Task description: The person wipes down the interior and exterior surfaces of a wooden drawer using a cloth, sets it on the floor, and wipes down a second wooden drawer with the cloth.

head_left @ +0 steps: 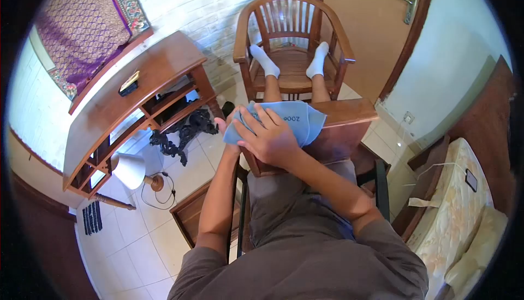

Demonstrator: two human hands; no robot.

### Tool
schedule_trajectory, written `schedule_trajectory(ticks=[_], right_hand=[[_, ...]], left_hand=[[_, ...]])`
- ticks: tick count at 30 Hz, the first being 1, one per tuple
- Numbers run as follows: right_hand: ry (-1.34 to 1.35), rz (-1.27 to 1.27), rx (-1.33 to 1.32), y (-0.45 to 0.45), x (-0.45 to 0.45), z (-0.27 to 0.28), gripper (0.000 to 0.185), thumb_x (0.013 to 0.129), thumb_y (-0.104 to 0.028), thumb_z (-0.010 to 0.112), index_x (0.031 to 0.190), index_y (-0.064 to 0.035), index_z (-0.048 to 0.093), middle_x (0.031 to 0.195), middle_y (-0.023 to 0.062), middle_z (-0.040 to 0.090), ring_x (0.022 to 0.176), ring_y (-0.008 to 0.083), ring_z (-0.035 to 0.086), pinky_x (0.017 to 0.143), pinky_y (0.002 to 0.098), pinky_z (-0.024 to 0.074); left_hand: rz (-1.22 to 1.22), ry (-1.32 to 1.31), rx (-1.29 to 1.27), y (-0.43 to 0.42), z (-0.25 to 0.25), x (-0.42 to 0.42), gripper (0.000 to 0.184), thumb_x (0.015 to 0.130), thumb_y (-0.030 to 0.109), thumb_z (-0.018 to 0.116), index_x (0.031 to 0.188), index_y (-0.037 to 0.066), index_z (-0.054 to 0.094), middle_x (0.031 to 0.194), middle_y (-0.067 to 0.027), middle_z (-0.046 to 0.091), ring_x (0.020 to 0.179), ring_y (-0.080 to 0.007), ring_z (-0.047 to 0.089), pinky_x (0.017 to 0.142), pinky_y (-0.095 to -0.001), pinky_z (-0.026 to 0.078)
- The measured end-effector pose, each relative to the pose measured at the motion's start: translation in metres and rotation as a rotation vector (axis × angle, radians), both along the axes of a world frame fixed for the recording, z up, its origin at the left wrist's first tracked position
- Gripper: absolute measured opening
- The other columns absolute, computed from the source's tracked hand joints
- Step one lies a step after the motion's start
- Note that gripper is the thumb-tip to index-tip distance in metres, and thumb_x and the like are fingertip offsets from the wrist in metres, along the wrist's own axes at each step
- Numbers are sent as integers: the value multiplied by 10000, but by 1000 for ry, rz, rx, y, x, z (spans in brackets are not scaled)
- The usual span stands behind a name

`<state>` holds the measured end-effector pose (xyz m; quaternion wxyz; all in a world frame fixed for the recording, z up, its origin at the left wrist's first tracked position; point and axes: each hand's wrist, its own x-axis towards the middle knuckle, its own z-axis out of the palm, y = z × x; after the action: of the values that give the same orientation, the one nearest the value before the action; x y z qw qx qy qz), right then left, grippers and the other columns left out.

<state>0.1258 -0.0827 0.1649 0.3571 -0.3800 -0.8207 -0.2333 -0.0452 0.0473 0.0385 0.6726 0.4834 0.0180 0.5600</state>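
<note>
Right hand (273, 143) lies across the blue sheet (308, 123), fingers slightly apart, seemingly steadying it over the wooden piece (349, 113); left hand (220, 126) meets its left edge, fingers' closure impossible to tell.

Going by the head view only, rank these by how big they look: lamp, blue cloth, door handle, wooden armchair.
Largest to smallest, as they appear:
1. Wooden armchair
2. Blue cloth, partly covered by the right hand
3. Lamp
4. Door handle
</note>
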Motion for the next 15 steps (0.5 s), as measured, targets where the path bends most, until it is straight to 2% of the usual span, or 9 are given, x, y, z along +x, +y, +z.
schedule_trajectory(ticks=[1,2,5,6,9,10,13,15], right_hand=[[-26,41,37,2,7,-2,590,904,-454,758,1370,-100,684,1381,207,659,1278,484,599,1100,546,463],[-37,-5,76,-2,18,-4,553,918,-444,758,1344,-96,696,1350,163,697,1272,419,631,1091,515,483],[6,-96,14,-16,69,1,522,934,-453,749,1305,-88,711,1366,140,697,1269,384,647,1080,506,497],[-17,-134,2,-21,90,4,517,936,-458,749,1298,-92,713,1362,141,700,1264,371,653,1073,501,505],[0,-233,-71,-37,159,17,505,934,-462,746,1272,-87,728,1323,154,715,1252,351,662,1057,486,505],[31,-283,-97,-44,179,20,497,934,-459,743,1260,-85,734,1309,157,720,1244,351,663,1058,490,495],[120,-389,-155,-58,217,29,482,930,-455,733,1225,-74,751,1273,166,731,1219,358,665,1061,504,468],[183,-400,-171,-62,226,24,484,923,-457,727,1201,-63,760,1255,172,734,1199,371,665,1063,515,450]], left_hand=[[205,97,-79,-15,13,11,1083,948,920,255,1455,-2,516,1405,-150,623,1295,-271,612,1142,-444,472],[393,208,-176,-31,27,22,1070,943,928,267,1388,-1,557,1336,-134,643,1236,-250,630,1096,-418,496],[146,302,125,-16,33,12,978,941,933,289,1219,34,557,1162,-79,621,1120,-198,601,1016,-362,485],[200,305,155,-20,37,17,889,972,900,284,1125,62,537,1080,-52,590,1048,-165,580,969,-331,466],[272,401,150,-24,43,17,855,997,868,291,1121,62,548,1067,-50,598,1048,-157,580,983,-319,455],[334,376,68,-26,46,20,790,1071,762,304,1051,31,603,1039,-18,588,962,-145,563,899,-331,468],[402,704,94,-37,90,9,634,1111,623,429,1062,17,607,1046,-46,605,959,-156,566,897,-333,475],[822,792,392,-71,146,16,406,1071,421,630,1026,17,618,992,-70,612,919,-169,569,882,-331,479]])
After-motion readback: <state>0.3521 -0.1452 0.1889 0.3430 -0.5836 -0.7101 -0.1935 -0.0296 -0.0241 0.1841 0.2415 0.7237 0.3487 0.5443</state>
